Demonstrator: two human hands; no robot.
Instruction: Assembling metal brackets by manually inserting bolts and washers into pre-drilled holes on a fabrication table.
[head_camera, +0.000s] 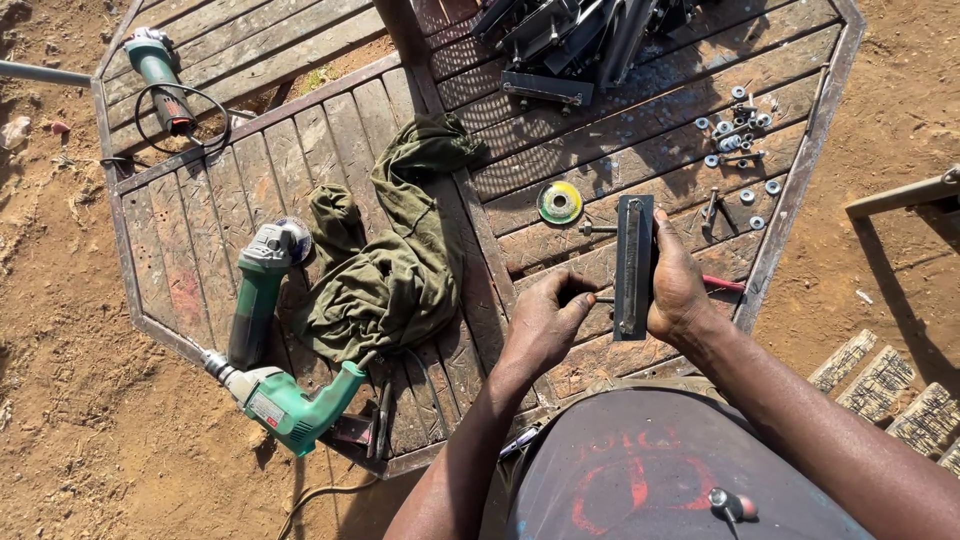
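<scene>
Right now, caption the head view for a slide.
Two hands, right hand and left hand, hold a dark metal bar over a wooden worktable.

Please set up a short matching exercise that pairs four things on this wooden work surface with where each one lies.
Things:
1. slotted metal bracket
2. olive cloth
3. green drill
4. loose bolts and washers

Places:
A. near edge of the wooden table, at its left, below the angle grinder
B. far right part of the table
C. held upright at its side by the right hand, with the left hand beside it
D. crumpled in the middle of the table

Pairs: 1-C, 2-D, 3-A, 4-B
</scene>
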